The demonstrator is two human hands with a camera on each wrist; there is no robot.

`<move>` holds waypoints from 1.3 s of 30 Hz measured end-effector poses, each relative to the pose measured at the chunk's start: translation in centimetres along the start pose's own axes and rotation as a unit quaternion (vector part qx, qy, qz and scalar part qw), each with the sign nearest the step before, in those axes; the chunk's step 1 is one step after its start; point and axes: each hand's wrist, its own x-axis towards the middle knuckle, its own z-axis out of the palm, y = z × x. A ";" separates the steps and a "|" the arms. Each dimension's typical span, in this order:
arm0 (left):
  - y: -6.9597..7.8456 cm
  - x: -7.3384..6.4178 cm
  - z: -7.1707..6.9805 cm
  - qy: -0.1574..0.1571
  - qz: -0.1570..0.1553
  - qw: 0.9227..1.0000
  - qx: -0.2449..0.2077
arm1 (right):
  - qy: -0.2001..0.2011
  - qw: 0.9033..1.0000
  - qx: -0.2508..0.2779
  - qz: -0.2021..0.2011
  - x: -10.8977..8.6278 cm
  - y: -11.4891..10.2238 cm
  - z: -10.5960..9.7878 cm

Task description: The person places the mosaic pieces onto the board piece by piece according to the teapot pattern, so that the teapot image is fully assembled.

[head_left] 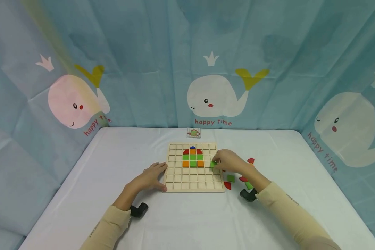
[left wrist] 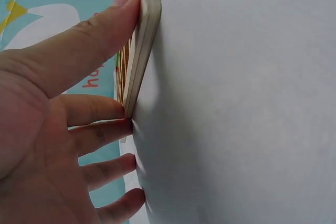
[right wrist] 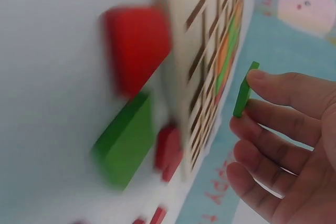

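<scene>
Biggest thing first: your white-covered desk [head_left: 187, 222] could cause grief if that cover rucks up under your work and drags things out of line. The grid board [head_left: 178, 178] just lies on top, and I'd guess a shove from the right would slide it, because the only bracing I can see is your left grip [head_left: 151, 176], spread wide along the left edge with the thumb by the near corner. Lift that and you lose your stop. Your right grip [head_left: 229, 161] is the opposite, narrow and pinching, out over the board's right-hand columns. Come in too low from there and your knuckles might bump the coloured cluster [head_left: 192, 157] mid-board and pop pieces out of their cells. The black wrist piece [head_left: 248, 195] on your right side is near the loose pieces [head_left: 231, 178], so a careless sweep could scatter them, especially as some are partly blocked from view. Smallest of the lot is the green square [head_left: 213, 164] in your right-hand pinch, short of the cluster. It's thin and I can't tell if it's level; tilted, I'd expect it to catch a cell wall and flip.
</scene>
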 end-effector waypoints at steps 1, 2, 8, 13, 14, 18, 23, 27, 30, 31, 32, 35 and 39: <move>0.0 0.0 0.0 0.000 0.000 1.000 -0.001 | 0.001 1.000 -0.002 -0.006 0.3 -0.4 0.0; 0.0 0.0 0.0 0.000 -0.002 1.000 -0.002 | 0.002 1.000 -0.005 -0.011 0.5 -0.9 0.1; 0.1 0.1 0.0 -0.001 -0.007 1.000 -0.005 | -0.002 0.999 -0.011 -0.034 2.2 -3.1 1.2; 0.0 0.1 0.1 0.000 -0.003 1.000 -0.005 | -0.007 0.998 -0.023 -0.052 3.5 -4.5 2.2; 0.0 0.1 0.1 0.001 -0.002 1.000 -0.004 | -0.008 0.998 -0.024 -0.057 3.8 -4.8 2.3; 0.0 0.1 0.0 0.003 -0.003 1.000 -0.007 | -0.010 0.996 -0.026 -0.079 4.4 -5.6 2.8; 0.0 0.0 -0.1 0.003 -0.005 1.000 -0.008 | -0.013 0.995 -0.037 -0.091 5.1 -6.3 3.3; 0.0 0.0 0.0 0.001 -0.008 1.000 -0.012 | -0.024 0.995 -0.050 -0.086 5.5 -6.8 3.8; 0.0 -0.1 0.1 0.000 -0.004 1.000 -0.012 | -0.032 0.995 -0.056 -0.081 5.8 -7.0 3.9; -0.1 -0.1 0.0 0.000 -0.003 1.000 -0.013 | -0.033 0.995 -0.055 -0.080 5.8 -7.1 3.9; -0.1 -0.1 0.0 0.000 -0.002 1.000 -0.014 | -0.033 0.995 -0.056 -0.080 5.8 -7.2 3.9; -0.1 -0.1 0.0 0.000 0.001 1.000 -0.015 | -0.031 0.994 -0.060 -0.082 5.8 -7.4 3.9; -0.1 0.0 -0.1 0.000 0.001 1.000 -0.012 | -0.028 0.994 -0.060 -0.086 5.8 -7.7 4.0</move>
